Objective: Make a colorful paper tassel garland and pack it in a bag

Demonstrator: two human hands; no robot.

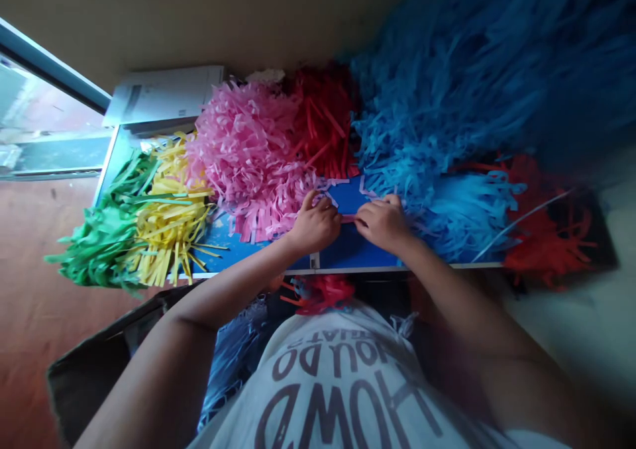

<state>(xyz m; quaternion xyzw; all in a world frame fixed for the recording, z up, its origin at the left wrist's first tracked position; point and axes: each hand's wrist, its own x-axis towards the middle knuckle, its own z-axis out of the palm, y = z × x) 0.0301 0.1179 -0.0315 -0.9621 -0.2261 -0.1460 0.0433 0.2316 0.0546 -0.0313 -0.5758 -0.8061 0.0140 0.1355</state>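
Observation:
Between my two hands runs a short length of twisted pink paper fringe point(348, 218), held just above the blue tabletop point(348, 247). My left hand point(317, 222) is closed on its left end, fingers curled. On the other end, my right hand point(381, 222) pinches with thumb and fingers. Pale pink strips stick out around both hands. A big heap of pink fringe point(248, 144) lies left of my left hand. Beside my right hand spreads a light-blue fringe bundle point(467, 210).
Yellow fringe point(171, 230) and green fringe point(104, 230) hang over the table's left front edge. Red fringe point(328, 124) lies at the back, orange-red fringe point(546, 230) at right. A white box point(169, 95) stands back left. More red strips point(328, 293) rest on my lap; a cardboard box point(94, 369) is below.

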